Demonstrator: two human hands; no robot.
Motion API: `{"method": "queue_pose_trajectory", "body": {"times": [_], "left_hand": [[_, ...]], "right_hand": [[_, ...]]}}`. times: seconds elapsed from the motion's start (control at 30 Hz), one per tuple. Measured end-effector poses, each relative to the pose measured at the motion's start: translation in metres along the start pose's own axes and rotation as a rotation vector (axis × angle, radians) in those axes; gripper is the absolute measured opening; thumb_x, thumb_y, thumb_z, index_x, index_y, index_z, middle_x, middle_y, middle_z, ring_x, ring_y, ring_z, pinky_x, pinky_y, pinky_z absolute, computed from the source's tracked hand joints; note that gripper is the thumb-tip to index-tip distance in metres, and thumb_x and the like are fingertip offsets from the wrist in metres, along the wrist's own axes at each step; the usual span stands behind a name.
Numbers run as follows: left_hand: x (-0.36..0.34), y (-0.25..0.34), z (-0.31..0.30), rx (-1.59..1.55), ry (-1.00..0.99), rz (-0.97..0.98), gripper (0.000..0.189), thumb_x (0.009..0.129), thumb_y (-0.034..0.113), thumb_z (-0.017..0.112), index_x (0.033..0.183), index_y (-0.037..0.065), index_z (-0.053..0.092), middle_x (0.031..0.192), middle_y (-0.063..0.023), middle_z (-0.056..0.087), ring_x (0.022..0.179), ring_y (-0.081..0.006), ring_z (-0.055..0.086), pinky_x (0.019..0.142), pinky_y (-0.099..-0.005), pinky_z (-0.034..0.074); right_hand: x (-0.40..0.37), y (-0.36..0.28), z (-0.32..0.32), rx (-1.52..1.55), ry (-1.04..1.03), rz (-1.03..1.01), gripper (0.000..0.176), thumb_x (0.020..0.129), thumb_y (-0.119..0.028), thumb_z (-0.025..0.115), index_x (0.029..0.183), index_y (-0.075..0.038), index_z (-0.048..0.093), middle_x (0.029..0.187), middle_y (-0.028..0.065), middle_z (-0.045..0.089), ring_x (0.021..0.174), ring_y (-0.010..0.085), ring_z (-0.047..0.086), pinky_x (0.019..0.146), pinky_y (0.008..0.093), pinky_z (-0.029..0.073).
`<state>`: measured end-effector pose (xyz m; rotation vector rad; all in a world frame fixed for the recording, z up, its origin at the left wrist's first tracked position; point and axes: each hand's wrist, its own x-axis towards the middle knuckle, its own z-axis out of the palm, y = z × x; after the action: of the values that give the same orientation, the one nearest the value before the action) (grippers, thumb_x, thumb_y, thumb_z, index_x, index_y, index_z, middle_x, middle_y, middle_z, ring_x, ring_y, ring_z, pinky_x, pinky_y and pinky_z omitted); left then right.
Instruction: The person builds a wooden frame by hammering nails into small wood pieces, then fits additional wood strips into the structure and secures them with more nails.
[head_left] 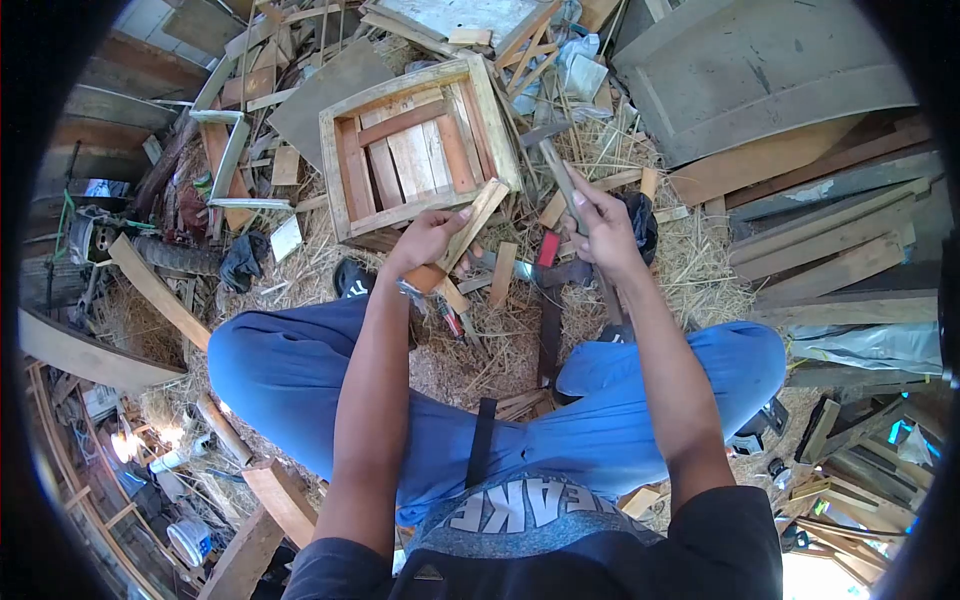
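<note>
My left hand grips a short pale wooden slat, held tilted just in front of a square wooden frame with red and pale boards. My right hand is closed around the wooden handle of a hammer, whose dark metal head points up and left near the frame's right side. Both hands are raised above my knees, in blue trousers, over straw-covered ground.
Offcuts and small wood pieces lie in the straw between my knees, with a red tool among them. Long planks are stacked at right, a grey curved panel at top right, scrap wood at left.
</note>
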<state>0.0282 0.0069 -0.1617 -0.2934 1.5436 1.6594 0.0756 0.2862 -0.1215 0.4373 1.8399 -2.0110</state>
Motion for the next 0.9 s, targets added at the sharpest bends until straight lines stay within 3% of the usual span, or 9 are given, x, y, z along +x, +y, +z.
{"method": "queue_pose_trajectory", "body": {"times": [0.07,0.23,0.3,0.43,0.5,0.63,0.73,0.8,0.9], "left_hand": [[-0.002,-0.003,0.000,-0.002,0.006,-0.008,0.037,0.110,0.036,0.056,0.110,0.000,0.062,0.081,-0.0142,0.074,0.055,-0.0172,0.064,0.047,-0.0358,0.054],[-0.001,0.000,0.001,-0.026,-0.017,-0.002,0.035,0.111,0.034,0.054,0.110,0.000,0.062,0.080,-0.0142,0.073,0.057,-0.0174,0.065,0.046,-0.0356,0.055],[-0.003,-0.002,-0.002,-0.044,-0.033,-0.005,0.035,0.111,0.034,0.054,0.110,0.001,0.062,0.080,-0.0144,0.073,0.056,-0.0176,0.065,0.046,-0.0357,0.055],[-0.001,-0.001,0.000,-0.053,-0.002,-0.030,0.035,0.111,0.034,0.054,0.111,0.000,0.062,0.080,-0.0153,0.073,0.055,-0.0184,0.065,0.045,-0.0361,0.055],[-0.003,-0.002,-0.001,-0.068,-0.015,-0.026,0.035,0.111,0.034,0.055,0.111,-0.001,0.061,0.080,-0.0157,0.073,0.055,-0.0187,0.065,0.046,-0.0355,0.054],[0.002,-0.002,-0.001,-0.031,-0.002,-0.030,0.036,0.111,0.033,0.055,0.112,-0.002,0.061,0.080,-0.0164,0.073,0.055,-0.0191,0.065,0.048,-0.0343,0.053],[-0.002,-0.004,0.000,-0.086,-0.008,-0.002,0.039,0.110,0.034,0.056,0.112,-0.004,0.064,0.081,-0.0150,0.073,0.053,-0.0186,0.063,0.048,-0.0334,0.054],[-0.003,-0.002,0.001,-0.076,-0.005,-0.013,0.040,0.110,0.035,0.056,0.112,-0.004,0.064,0.080,-0.0151,0.073,0.053,-0.0187,0.063,0.048,-0.0337,0.054],[0.001,-0.002,0.000,-0.061,-0.004,-0.012,0.038,0.110,0.034,0.056,0.111,-0.003,0.064,0.080,-0.0154,0.073,0.055,-0.0186,0.064,0.049,-0.0337,0.053]], "right_hand": [[0.015,0.028,-0.008,-0.337,-0.139,-0.241,0.046,0.112,-0.012,0.047,0.157,-0.021,0.052,0.076,-0.0025,0.051,0.056,0.0055,0.037,0.050,0.0228,0.032],[-0.004,-0.004,0.000,-0.037,0.011,0.010,0.047,0.110,-0.007,0.047,0.155,-0.017,0.054,0.077,-0.0024,0.049,0.067,0.0096,0.045,0.064,0.0260,0.042],[0.003,0.009,-0.003,-0.319,-0.117,-0.186,0.046,0.109,-0.007,0.049,0.153,-0.017,0.055,0.076,-0.0019,0.053,0.067,0.0089,0.048,0.063,0.0264,0.044],[-0.001,0.004,-0.008,-0.117,-0.036,-0.091,0.045,0.109,-0.008,0.050,0.153,-0.016,0.055,0.075,-0.0016,0.053,0.067,0.0091,0.048,0.064,0.0265,0.044],[0.008,0.019,-0.010,-0.358,-0.103,-0.333,0.046,0.109,-0.009,0.051,0.154,-0.017,0.055,0.073,-0.0021,0.050,0.067,0.0100,0.046,0.065,0.0266,0.044],[0.003,0.017,-0.004,-0.406,-0.173,-0.299,0.046,0.111,-0.012,0.049,0.156,-0.019,0.052,0.076,-0.0030,0.051,0.061,0.0062,0.043,0.056,0.0245,0.037],[0.001,0.017,0.002,-0.165,0.026,-0.224,0.046,0.110,-0.010,0.049,0.155,-0.019,0.053,0.076,-0.0032,0.050,0.063,0.0066,0.043,0.057,0.0242,0.038],[0.003,0.014,-0.007,-0.472,-0.098,-0.357,0.046,0.110,-0.010,0.048,0.156,-0.019,0.053,0.075,-0.0032,0.049,0.065,0.0069,0.044,0.060,0.0237,0.040],[-0.003,0.006,0.003,-0.127,0.095,-0.295,0.047,0.110,-0.009,0.049,0.155,-0.020,0.053,0.075,-0.0028,0.048,0.066,0.0080,0.043,0.061,0.0234,0.041]]}}
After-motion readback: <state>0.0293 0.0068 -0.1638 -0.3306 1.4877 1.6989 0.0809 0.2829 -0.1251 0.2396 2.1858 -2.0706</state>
